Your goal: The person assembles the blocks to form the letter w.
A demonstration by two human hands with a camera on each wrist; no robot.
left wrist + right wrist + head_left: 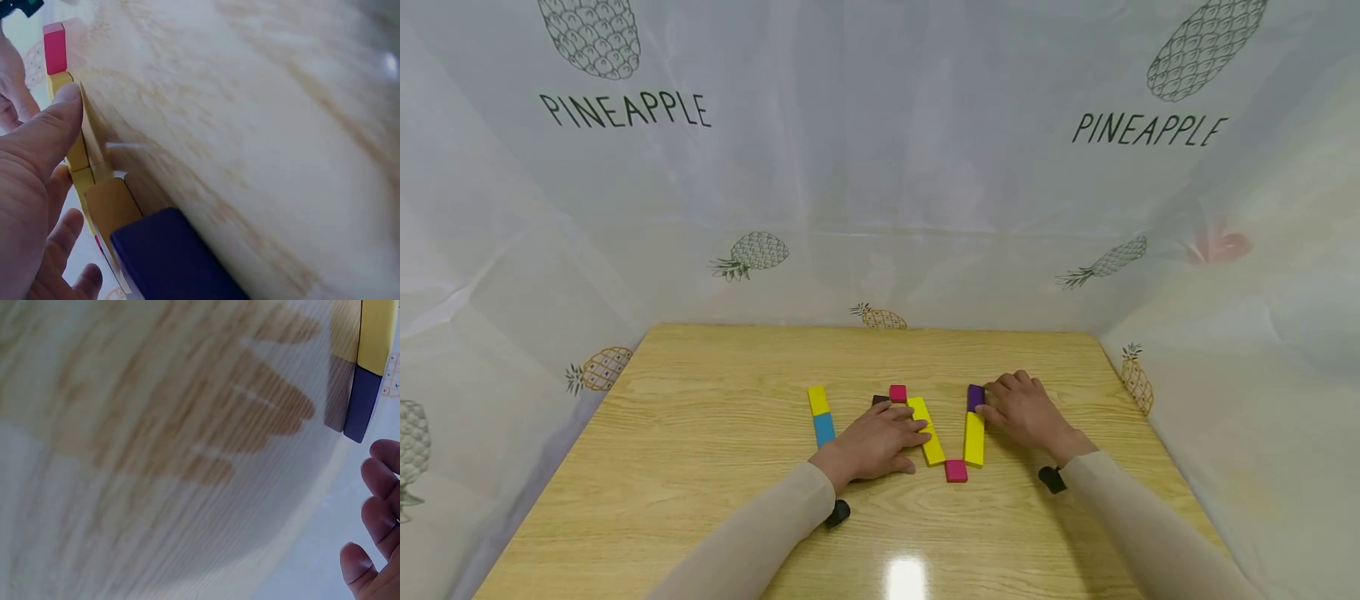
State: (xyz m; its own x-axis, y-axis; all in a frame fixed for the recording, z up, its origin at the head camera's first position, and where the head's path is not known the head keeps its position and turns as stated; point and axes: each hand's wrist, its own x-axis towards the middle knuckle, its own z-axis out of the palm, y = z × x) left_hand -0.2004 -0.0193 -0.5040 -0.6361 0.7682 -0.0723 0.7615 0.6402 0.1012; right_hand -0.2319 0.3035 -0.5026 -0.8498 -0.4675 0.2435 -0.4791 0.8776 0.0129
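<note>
Coloured blocks lie in a zigzag row on the table. My left hand (876,442) stretches over the middle of the row, its spread fingers reaching the slanted yellow blocks (934,452). At the right end, my right hand (1030,412) is beside the purple block (975,397), thumb and forefinger close to its right edge. Below that block is a yellow block (974,442), with a magenta block (956,472) at the lower bend. Another magenta block (898,392) sits at the upper bend beside a dark block (880,400). My left hand hides part of the row.
On the left of the row lie a yellow block (817,400) and a blue block (824,427). The wooden table (700,467) is bordered at the back and sides by a pineapple-printed sheet (880,167). Black wrist devices (838,513) show at both sleeves.
</note>
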